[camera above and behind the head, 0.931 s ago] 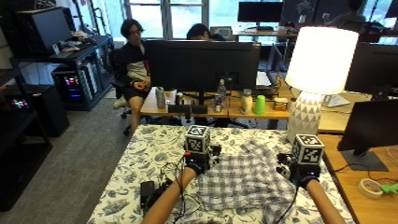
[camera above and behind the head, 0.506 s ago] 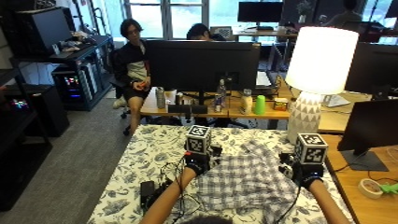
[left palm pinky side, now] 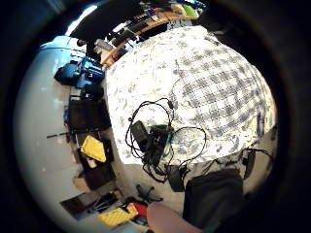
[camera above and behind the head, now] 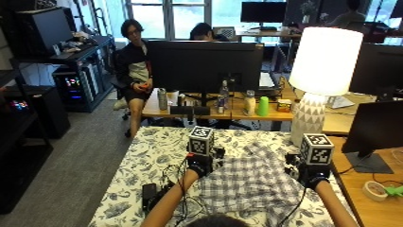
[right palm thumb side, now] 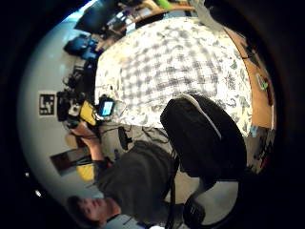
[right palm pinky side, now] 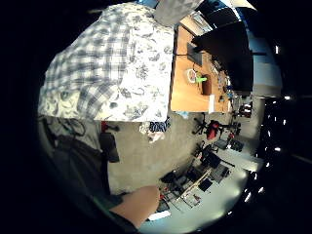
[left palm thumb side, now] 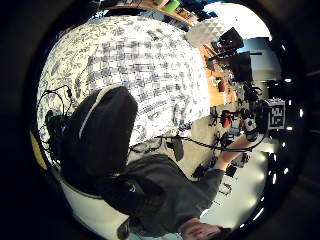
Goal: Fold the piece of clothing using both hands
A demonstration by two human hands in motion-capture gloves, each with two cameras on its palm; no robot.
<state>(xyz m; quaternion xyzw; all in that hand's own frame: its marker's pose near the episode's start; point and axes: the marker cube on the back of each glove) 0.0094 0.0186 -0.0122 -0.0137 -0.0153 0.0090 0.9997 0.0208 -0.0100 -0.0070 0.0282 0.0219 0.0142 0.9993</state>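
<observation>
On the floral tablecloth (camera above and behind the head: 144,161) we see the plaid shirt (camera above and behind the head: 252,179) lying spread and flat, its upper part toward the monitors, its lower part close to the person's body. We read that as the starting layout for a fold: the cloth is opened out so both sides can be reached at once. The left hand (camera above and behind the head: 200,164) sits at the shirt's left edge and the right hand (camera above and behind the head: 310,176) at its right edge, well apart, one per side, which suits bringing both sides over together. The palm views show the shirt from some way off, so the hands seem raised above it. We cannot tell whether either hand's fingers are curled or straight, nor whether they pinch any cloth. Beside the left forearm, a tangle of black cables and a small box (camera above and behind the head: 151,191) rests on the tablecloth, just clear of the shirt.
</observation>
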